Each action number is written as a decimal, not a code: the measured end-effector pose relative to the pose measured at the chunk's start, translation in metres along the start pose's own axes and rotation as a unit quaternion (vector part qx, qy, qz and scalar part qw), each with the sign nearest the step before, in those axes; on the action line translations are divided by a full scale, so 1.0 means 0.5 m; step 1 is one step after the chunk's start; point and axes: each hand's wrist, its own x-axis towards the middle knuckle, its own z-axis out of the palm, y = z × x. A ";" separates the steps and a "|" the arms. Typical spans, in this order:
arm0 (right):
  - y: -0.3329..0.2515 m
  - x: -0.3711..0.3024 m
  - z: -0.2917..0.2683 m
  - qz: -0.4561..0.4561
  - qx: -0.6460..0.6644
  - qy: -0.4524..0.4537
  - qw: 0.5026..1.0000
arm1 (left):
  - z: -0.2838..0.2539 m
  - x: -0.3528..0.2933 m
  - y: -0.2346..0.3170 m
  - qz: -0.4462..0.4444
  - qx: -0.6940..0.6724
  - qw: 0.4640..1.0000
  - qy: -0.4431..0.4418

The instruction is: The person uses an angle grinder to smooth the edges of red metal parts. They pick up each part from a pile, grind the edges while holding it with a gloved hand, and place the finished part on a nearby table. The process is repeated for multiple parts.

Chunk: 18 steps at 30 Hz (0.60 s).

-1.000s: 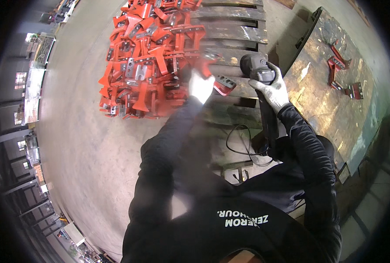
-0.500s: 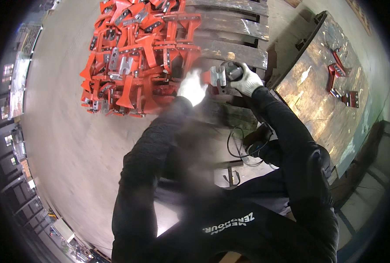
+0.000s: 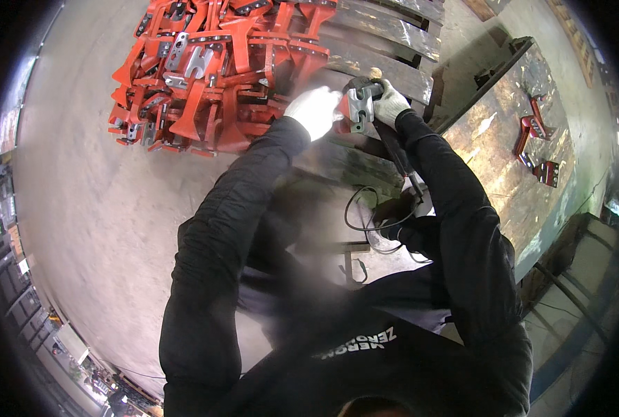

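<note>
In a white glove, my left hand [image 3: 313,113] is closed round a red metal bracket whose silver notched end plate [image 3: 361,111] faces up toward me. My right hand [image 3: 391,104], also gloved in white, grips a dark corded power tool [image 3: 362,85], which looks like a grinder. The tool lies against or just behind the far edge of the end plate; whether they touch I cannot tell. Just left of my left hand rises a heap of similar red brackets [image 3: 236,52], several with silver plates and bolt holes.
A worn wooden pallet [image 3: 389,73] lies beyond and under my hands. At the right stands a scuffed table [image 3: 486,139] bearing red bracket pieces [image 3: 532,128]. A black cable [image 3: 349,217] loops below my right forearm, near a foot.
The view has shifted a little. The bracket's end plate now faces me more fully, and the tool has gone from the plate's right side to its far edge. Both hands keep their hold.
</note>
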 end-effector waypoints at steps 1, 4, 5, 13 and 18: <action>-0.006 -0.003 -0.008 -0.011 0.013 -0.014 1.000 | 0.004 -0.002 -0.001 0.005 0.005 1.000 0.001; -0.050 -0.042 -0.024 0.049 0.093 0.028 0.994 | 0.016 -0.010 -0.003 0.027 0.023 0.998 0.052; -0.031 -0.038 -0.021 -0.026 0.015 0.019 0.999 | 0.017 -0.010 -0.001 0.025 0.023 0.998 0.059; 0.073 -0.110 0.065 0.080 0.294 0.054 0.951 | 0.029 -0.004 0.009 0.003 0.019 0.998 0.060; 0.059 -0.248 0.089 0.067 0.218 0.069 0.971 | 0.041 -0.003 0.008 -0.004 0.028 0.998 0.063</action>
